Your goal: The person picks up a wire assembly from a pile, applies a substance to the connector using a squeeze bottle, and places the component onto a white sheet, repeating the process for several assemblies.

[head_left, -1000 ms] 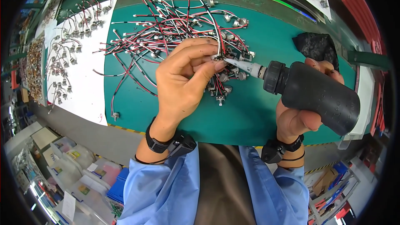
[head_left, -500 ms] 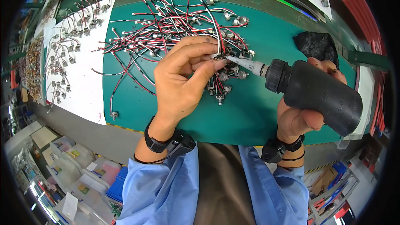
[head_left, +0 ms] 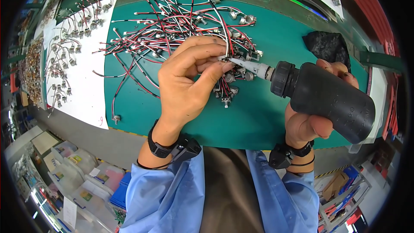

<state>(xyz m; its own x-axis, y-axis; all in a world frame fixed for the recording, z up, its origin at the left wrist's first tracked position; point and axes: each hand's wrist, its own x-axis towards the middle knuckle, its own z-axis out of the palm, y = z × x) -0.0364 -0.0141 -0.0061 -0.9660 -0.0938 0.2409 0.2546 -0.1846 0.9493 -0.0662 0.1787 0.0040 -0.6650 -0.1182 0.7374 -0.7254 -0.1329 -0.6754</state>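
Between thumb and fingers, my left hand [head_left: 189, 75] pinches a small potentiometer with red, white and black wires [head_left: 223, 21] rising from it. The part itself is mostly hidden by the fingertips. My right hand [head_left: 308, 121] is wrapped round a black squeeze bottle [head_left: 334, 99], tilted so its long grey nozzle [head_left: 250, 65] points left. The nozzle's tip meets the wire ends at my left fingertips; whether it touches them I cannot tell. Behind my left hand lies a tangled heap of wired potentiometers [head_left: 172, 28] on the green mat [head_left: 207, 125].
On the left, a white sheet [head_left: 92, 86] carries rows of wired potentiometers. One single potentiometer [head_left: 116, 118] lies near the mat's left edge. A black cloth [head_left: 325, 47] is bunched at the back right. Plastic boxes [head_left: 79, 164] stand below the table on the left.
The bottle has shifted slightly left, its nozzle coming closer in at my left fingertips. My left hand keeps its pinch almost in place.
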